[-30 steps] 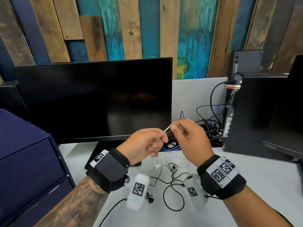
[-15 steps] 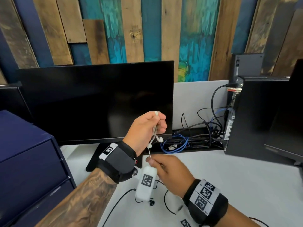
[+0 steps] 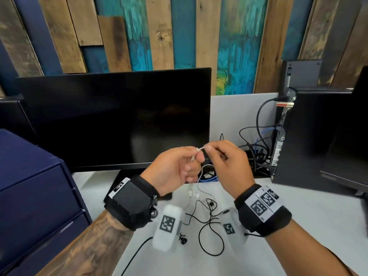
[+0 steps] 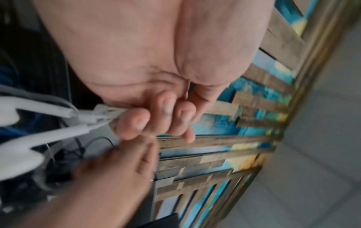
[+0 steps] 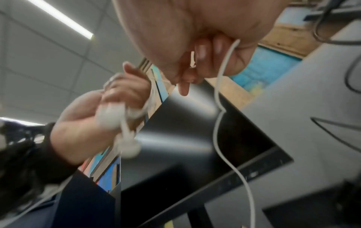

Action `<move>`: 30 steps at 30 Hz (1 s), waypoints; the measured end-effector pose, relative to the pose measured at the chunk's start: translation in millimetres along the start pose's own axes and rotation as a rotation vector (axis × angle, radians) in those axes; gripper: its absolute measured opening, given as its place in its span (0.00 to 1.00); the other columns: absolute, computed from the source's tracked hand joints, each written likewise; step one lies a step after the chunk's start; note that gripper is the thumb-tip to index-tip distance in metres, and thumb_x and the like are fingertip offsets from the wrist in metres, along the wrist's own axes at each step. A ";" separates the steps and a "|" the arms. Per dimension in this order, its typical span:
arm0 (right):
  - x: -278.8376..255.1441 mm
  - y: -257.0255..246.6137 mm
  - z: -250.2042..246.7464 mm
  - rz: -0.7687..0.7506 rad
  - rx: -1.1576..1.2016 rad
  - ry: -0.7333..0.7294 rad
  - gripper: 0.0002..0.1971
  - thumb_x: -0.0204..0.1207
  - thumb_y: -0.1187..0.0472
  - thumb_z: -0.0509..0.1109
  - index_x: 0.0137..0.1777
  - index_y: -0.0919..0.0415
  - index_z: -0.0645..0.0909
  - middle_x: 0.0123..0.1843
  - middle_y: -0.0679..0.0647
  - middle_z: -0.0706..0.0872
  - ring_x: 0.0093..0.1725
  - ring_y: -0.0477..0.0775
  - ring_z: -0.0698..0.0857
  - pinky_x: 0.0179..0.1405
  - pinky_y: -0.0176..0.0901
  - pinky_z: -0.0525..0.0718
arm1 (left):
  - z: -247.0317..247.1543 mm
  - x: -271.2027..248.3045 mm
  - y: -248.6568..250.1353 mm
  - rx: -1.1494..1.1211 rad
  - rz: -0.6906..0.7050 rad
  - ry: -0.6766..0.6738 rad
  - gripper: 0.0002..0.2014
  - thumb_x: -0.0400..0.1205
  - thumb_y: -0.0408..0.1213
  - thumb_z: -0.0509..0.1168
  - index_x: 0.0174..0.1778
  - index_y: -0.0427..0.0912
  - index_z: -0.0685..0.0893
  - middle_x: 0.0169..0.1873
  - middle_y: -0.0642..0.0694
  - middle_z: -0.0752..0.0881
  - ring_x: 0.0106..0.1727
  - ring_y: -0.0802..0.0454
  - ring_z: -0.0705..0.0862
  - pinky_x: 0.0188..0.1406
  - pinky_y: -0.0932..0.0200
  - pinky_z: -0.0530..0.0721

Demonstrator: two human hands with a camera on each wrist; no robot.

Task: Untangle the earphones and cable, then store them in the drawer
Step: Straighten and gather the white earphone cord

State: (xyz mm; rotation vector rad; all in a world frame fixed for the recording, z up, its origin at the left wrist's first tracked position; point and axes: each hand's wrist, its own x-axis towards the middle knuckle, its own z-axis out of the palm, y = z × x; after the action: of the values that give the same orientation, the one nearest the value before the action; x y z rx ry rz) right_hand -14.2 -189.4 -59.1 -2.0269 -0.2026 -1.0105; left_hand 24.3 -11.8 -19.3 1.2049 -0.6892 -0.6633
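Both hands are raised in front of the monitor with the white earphones between them. My left hand grips a gathered bundle of the white cord, and its two earbuds dangle below the fist. My right hand pinches the cord right beside the left fingertips, and a free length of white cord hangs down from it. A thin black cable lies in loose loops on the white desk under my hands, with small black earbuds at its left end.
A navy drawer unit stands at the left desk edge, its drawers closed. A black monitor is right behind my hands. A black PC tower with a mess of cables stands to the right. White desk shows at the right front.
My right hand has come up from low over the desk to meet the left at the cord. The left hand has dropped a little from its raised position.
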 end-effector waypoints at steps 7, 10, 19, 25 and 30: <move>-44.9 18.2 47.1 0.238 0.132 -0.410 0.11 0.89 0.53 0.62 0.57 0.50 0.88 0.51 0.42 0.91 0.51 0.41 0.88 0.55 0.46 0.86 | 11.0 15.3 16.0 -0.240 0.305 0.244 0.13 0.91 0.33 0.54 0.57 0.35 0.84 0.37 0.47 0.86 0.39 0.53 0.85 0.49 0.56 0.87; -59.3 6.1 46.2 0.147 0.071 -0.596 0.15 0.86 0.45 0.58 0.51 0.48 0.85 0.45 0.45 0.88 0.47 0.45 0.86 0.52 0.52 0.85 | 0.1 19.6 12.8 0.079 0.359 0.396 0.12 0.92 0.31 0.55 0.59 0.35 0.85 0.44 0.43 0.92 0.49 0.48 0.91 0.58 0.54 0.89; -14.9 -26.1 -5.2 0.012 0.072 -0.299 0.11 0.86 0.57 0.68 0.41 0.55 0.85 0.32 0.55 0.78 0.31 0.45 0.73 0.34 0.46 0.76 | -16.1 13.5 -6.7 0.417 0.222 0.419 0.12 0.90 0.31 0.59 0.58 0.36 0.88 0.50 0.38 0.93 0.54 0.41 0.93 0.61 0.46 0.88; -10.8 -8.6 -19.8 0.154 0.120 -0.166 0.12 0.85 0.57 0.69 0.39 0.55 0.86 0.27 0.49 0.74 0.29 0.44 0.71 0.30 0.34 0.71 | -12.1 13.1 27.5 -0.088 0.280 0.479 0.12 0.92 0.33 0.55 0.62 0.37 0.84 0.51 0.43 0.94 0.56 0.48 0.92 0.58 0.53 0.87; -27.7 15.8 3.1 0.212 0.009 -0.267 0.13 0.86 0.53 0.66 0.40 0.54 0.84 0.28 0.47 0.78 0.29 0.43 0.74 0.35 0.47 0.78 | 6.0 13.9 51.5 -0.412 0.290 0.444 0.11 0.92 0.34 0.55 0.58 0.38 0.83 0.45 0.46 0.94 0.47 0.54 0.93 0.55 0.55 0.87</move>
State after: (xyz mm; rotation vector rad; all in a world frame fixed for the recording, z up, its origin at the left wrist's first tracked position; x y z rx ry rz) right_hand -23.2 -191.3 -89.8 -2.1201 -0.1286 -0.6071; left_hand 33.1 -14.4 33.6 0.8074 -0.3194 -0.2595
